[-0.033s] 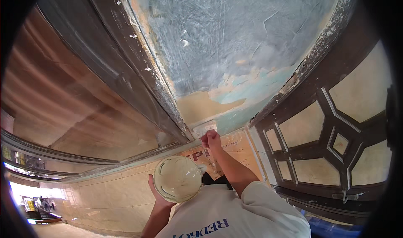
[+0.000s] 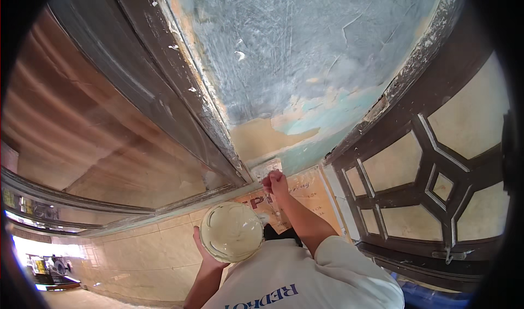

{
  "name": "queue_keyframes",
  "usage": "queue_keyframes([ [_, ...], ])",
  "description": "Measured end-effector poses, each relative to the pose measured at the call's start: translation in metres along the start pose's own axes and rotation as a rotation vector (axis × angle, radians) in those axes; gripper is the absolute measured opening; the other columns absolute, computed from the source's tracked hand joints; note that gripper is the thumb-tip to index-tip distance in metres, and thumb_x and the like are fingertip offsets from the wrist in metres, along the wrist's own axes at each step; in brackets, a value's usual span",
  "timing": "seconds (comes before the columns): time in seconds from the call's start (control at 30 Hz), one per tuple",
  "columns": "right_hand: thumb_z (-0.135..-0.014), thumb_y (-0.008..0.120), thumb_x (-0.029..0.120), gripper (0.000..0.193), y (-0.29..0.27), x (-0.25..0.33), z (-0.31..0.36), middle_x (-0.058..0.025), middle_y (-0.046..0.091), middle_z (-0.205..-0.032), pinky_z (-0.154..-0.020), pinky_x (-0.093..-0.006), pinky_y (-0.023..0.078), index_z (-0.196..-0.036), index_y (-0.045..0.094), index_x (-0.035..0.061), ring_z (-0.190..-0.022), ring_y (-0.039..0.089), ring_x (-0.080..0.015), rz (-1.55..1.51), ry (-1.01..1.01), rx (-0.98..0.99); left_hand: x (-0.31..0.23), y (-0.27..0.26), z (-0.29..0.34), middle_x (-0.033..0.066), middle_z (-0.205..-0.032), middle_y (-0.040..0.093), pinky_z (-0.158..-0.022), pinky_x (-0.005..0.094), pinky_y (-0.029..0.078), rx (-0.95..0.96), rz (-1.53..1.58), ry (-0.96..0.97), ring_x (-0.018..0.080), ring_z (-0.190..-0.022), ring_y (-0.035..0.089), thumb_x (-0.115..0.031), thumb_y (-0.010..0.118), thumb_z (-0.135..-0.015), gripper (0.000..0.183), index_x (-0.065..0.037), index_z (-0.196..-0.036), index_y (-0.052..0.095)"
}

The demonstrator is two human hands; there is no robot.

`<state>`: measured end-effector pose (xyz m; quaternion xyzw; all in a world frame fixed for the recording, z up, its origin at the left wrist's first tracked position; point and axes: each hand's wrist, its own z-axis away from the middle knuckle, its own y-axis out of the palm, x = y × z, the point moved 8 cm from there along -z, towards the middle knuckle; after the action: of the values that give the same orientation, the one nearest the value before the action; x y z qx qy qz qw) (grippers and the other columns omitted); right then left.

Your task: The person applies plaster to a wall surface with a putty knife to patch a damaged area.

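Observation:
My left hand holds a round tub from its left side and below. Pale cream paste, swirled on top, fills it almost to the rim. In front of me my right hand is closed in a fist close to the lower wall. Whatever its fingers grip is hidden or too small to make out. Just beyond the fist is a whitish rectangular patch, low on the wall with its grey, tan and light green areas.
A dark wooden frame with chipped edges borders the wall on the left, beside a reddish-brown glossy panel. On the right stands a dark door with pale panes. An orange printed sheet lies below the wall, near beige tiles.
My right hand has shifted very slightly back from the whitish patch. The tub and my left hand look almost unmoved.

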<state>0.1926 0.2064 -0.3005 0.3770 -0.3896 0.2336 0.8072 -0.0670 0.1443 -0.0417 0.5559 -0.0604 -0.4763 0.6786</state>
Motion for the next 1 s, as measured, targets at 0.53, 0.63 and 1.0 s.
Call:
queue_keyframes([
  [0.53, -0.1, 0.054, 0.027, 0.022, 0.161, 0.18, 0.074, -0.0092, 0.066, -0.085, -0.051, -0.0262, 0.051, -0.109, 0.046, 0.0092, -0.058, 0.061, -0.014, -0.11, -0.223, 0.239, 0.006, -0.005, 0.001, 0.0141, -0.148, 0.038, -0.104, 0.0599, 0.036, -0.008, 0.007, -0.006, 0.0388, -0.131, 0.04, -0.08, 0.028, -0.082, 0.091, -0.016, -0.146, 0.037],
  [0.63, -0.1, 0.054, 0.026, 0.019, 0.085, 0.11, 0.022, -0.0065, 0.064, -0.081, -0.046, -0.0249, 0.046, -0.106, 0.046, 0.0095, -0.055, 0.058, -0.0139, -0.037, -0.214, 0.086, 0.009, 0.007, 0.004, 0.014, -0.148, 0.038, -0.103, 0.0597, 0.036, 0.107, 0.411, -0.06, 0.0382, -0.131, 0.04, -0.08, 0.028, -0.082, 0.091, -0.016, -0.146, 0.037],
  [1.0, -0.1, 0.054, 0.025, 0.019, 0.057, 0.106, 0.059, -0.0068, 0.061, -0.071, -0.045, -0.0263, 0.043, -0.095, 0.049, 0.0076, -0.052, 0.052, -0.0124, 0.017, -0.09, 0.0, 0.013, 0.006, -0.002, 0.0117, -0.146, 0.042, -0.104, 0.056, 0.037, 0.056, 0.075, 0.013, 0.0352, -0.13, 0.042, -0.076, 0.024, -0.087, 0.084, -0.016, -0.143, 0.042],
])
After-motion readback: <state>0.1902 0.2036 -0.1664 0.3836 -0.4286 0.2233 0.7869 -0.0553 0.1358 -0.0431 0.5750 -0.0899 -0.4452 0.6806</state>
